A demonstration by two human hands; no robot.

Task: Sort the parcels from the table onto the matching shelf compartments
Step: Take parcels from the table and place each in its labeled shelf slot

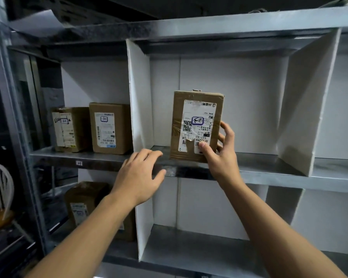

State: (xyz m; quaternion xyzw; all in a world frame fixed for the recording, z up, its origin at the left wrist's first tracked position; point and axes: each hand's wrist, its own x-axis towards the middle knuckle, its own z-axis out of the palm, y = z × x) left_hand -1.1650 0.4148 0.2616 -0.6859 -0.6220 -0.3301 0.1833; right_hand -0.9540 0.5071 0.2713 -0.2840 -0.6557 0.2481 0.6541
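A brown cardboard parcel point(196, 117) with a white shipping label stands upright at the front edge of the middle compartment of the metal shelf point(269, 173). My right hand point(219, 153) grips its lower right corner, thumb on the label and fingers behind the side. To the left, my left hand point(140, 175) hovers over the shelf's front lip with its fingers spread, holding nothing and not touching the parcel.
White dividers point(140, 97) point(303, 109) wall off the middle compartment. Two labelled parcels point(71, 129) point(110, 128) stand in the left compartment, marked H. Another parcel point(84, 199) sits on the shelf below. A white chair point(0, 197) stands at far left.
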